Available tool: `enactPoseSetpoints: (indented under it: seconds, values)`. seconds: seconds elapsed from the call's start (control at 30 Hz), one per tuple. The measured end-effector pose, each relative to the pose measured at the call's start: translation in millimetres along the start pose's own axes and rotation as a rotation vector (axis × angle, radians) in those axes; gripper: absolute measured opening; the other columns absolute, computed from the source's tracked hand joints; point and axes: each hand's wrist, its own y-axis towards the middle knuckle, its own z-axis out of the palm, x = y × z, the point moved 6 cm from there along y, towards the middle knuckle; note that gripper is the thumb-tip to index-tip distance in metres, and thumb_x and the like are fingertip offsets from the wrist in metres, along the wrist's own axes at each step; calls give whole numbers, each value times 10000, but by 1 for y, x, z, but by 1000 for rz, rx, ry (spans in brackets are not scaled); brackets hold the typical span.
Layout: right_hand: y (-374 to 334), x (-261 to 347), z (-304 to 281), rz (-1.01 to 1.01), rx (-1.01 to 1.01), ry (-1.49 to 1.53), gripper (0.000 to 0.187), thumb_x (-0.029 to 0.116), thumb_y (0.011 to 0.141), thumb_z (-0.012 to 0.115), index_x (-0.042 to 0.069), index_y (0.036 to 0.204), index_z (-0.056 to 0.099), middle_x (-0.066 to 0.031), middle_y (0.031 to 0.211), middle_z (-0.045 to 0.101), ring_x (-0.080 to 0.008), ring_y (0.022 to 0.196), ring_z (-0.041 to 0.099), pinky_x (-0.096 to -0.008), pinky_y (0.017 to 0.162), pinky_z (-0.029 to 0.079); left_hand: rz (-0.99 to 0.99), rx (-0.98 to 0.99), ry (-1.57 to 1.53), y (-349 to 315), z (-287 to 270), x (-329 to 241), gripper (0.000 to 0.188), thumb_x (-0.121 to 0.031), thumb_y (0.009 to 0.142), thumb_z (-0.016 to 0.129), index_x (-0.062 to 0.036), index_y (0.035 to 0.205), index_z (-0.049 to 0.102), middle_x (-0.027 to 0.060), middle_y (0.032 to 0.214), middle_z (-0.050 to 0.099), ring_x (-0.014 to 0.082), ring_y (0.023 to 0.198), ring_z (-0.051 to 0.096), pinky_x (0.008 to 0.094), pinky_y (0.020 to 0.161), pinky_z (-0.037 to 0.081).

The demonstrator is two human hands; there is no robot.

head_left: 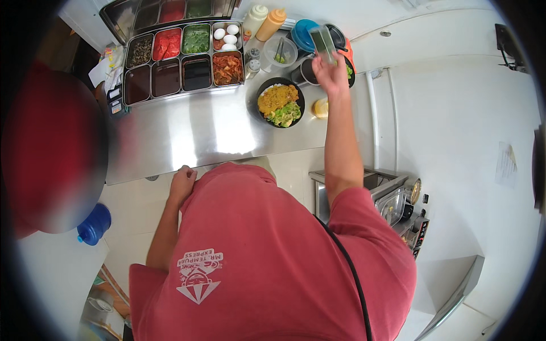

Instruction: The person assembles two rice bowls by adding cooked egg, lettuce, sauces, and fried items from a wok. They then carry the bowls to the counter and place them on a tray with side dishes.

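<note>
My right hand (333, 74) is stretched out over the far right of the steel counter. It grips a clear rectangular plastic container (323, 41) with dark green contents, tilted above other tubs. Closer to me sits a black bowl (261, 113), holding rice, a yellow-brown sauced topping (277, 99) and shredded green vegetables (285, 115). Beside the bowl, under my right forearm, is a small jar (321, 108) with pale yellow contents. My left hand (183, 182) rests at the counter's front edge with curled fingers; nothing shows in it.
A steel topping tray (182, 95) with several compartments, some holding eggs and red and green foods, stands at the back left. Two squeeze bottles (263, 23), a clear tub (280, 52) and a blue bowl (304, 34) are behind. A blurred red shape (54, 148) fills the left.
</note>
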Motion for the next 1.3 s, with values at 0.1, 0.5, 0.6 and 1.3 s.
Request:
enactPoseSetpoints:
  seconds: [0.1,0.5,0.6,1.3]
  values:
    - [-62,-25,-32,-80,10,-20,368,157,904,664,5,1213,536,-127,1130,629,-235,1007,619,-418,939,548,24,129,117,7,-7,-6,291,-261,926,649,24,973,682,212,958,705,348,914,680,420,814,526]
    - [-114,-61,-64,-655,-490,-1328,415,149,866,784,-30,1125,513,-119,978,690,-178,843,668,-322,765,540,21,274,275,22,-7,-22,337,-309,923,639,12,984,719,208,941,715,334,908,694,432,825,533]
    - [-113,-61,-47,-709,-509,-1209,504,184,822,830,-50,1121,497,-156,976,686,-212,845,675,-352,768,538,31,270,270,23,-5,-13,335,-309,934,635,5,1017,714,185,908,733,301,867,716,423,784,542]
    - [-139,-60,-66,-694,-519,-1180,533,169,834,816,-48,1154,449,-154,1007,668,-204,862,641,-350,782,513,-27,191,325,38,0,103,393,-311,889,671,13,1108,707,257,1085,710,386,1046,686,427,918,535]
